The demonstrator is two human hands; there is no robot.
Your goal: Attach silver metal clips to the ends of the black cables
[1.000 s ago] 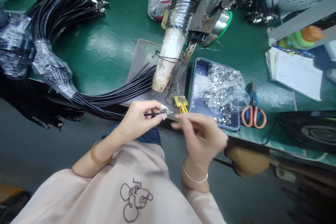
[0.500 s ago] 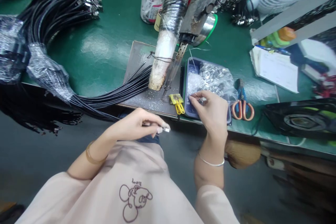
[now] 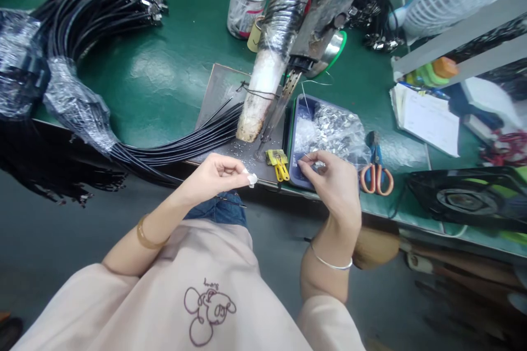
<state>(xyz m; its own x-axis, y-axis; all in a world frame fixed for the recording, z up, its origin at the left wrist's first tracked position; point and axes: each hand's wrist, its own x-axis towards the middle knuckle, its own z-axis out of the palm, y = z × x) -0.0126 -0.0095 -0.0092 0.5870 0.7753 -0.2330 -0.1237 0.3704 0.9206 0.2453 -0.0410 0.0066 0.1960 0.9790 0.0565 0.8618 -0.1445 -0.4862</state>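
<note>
My left hand (image 3: 220,176) is closed in front of the bench edge, thumb and forefinger pressed together. White material (image 3: 252,179) shows at its fingertips; whether it is a finger covering or a held piece I cannot tell. Below that hand a thin black cable (image 3: 234,201) lies against the jeans, apart from the fingertips. My right hand (image 3: 332,180) pinches a thin silvery wire (image 3: 307,156) over the front of a blue tray (image 3: 291,162). Inside the tray sit a clear plastic bag of small metal parts (image 3: 340,129) and whitish bits (image 3: 303,130).
A soldering-iron-like tool (image 3: 284,100) and a ducted hose with a white end (image 3: 258,96) point down over a grey board (image 3: 218,85). Bundled black cables (image 3: 177,145) reach the board. Yellow clips (image 3: 279,165) and orange-handled pliers (image 3: 376,167) flank the tray.
My left hand has moved up and slightly left, and the metal piece at its fingertips no longer shows. A black cable now shows below it. My right hand stays at the tray.
</note>
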